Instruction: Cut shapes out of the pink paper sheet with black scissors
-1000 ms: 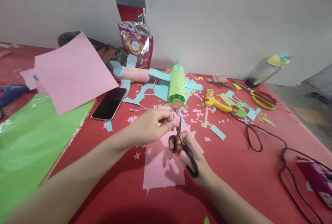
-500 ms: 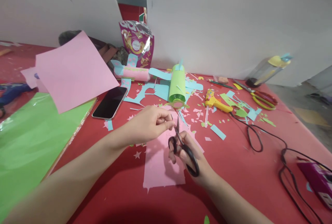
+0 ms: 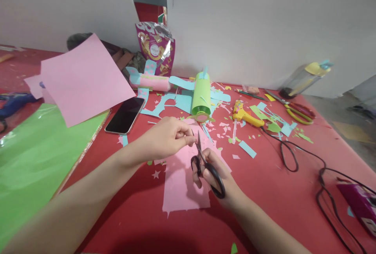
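Observation:
My right hand (image 3: 214, 171) grips black-handled scissors (image 3: 216, 179), their blades pointing away from me and slightly apart. Close by the blades, my left hand (image 3: 169, 138) is closed in a pinch on a tiny piece of pink paper (image 3: 196, 141), mostly hidden by the fingertips. Both hands are above a pink sheet of paper (image 3: 185, 191) with ragged cut edges, lying on the red table. A small pink paper star (image 3: 156, 174) lies left of that sheet. Just beyond the hands stands a green paper tube (image 3: 201, 97) with light blue strips.
Left are a phone (image 3: 125, 116), a large pink sheet (image 3: 86, 79) and a green paper pack (image 3: 38, 160). At the back sit a pink paper tube (image 3: 154, 82) and a snack bag (image 3: 157, 48). A yellow glue gun (image 3: 248, 117), its cord and red-yellow scissors (image 3: 299, 113) lie right, among scraps.
Very little differs. The scissor blades have shifted slightly and look a bit further from the left fingertips; the left hand holds nearly the same place.

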Demonstrator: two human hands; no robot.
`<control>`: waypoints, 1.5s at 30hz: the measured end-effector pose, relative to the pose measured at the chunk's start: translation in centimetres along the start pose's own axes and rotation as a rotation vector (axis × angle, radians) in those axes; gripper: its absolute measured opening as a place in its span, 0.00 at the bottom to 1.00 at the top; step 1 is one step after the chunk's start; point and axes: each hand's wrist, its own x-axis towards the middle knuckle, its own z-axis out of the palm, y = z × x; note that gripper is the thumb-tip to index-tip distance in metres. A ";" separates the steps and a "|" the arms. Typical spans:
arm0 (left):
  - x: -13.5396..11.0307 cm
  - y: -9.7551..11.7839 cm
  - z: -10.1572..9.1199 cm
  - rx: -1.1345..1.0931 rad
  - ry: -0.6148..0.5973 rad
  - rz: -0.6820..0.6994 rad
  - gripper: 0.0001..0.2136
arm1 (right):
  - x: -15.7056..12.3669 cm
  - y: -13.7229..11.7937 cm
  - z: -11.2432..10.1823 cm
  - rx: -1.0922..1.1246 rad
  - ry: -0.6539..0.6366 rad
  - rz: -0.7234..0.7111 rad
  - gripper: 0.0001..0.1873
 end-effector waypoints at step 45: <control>0.2 0.2 -0.4 0.133 -0.108 -0.079 0.13 | 0.3 0.1 -0.7 -0.035 -0.106 0.027 0.17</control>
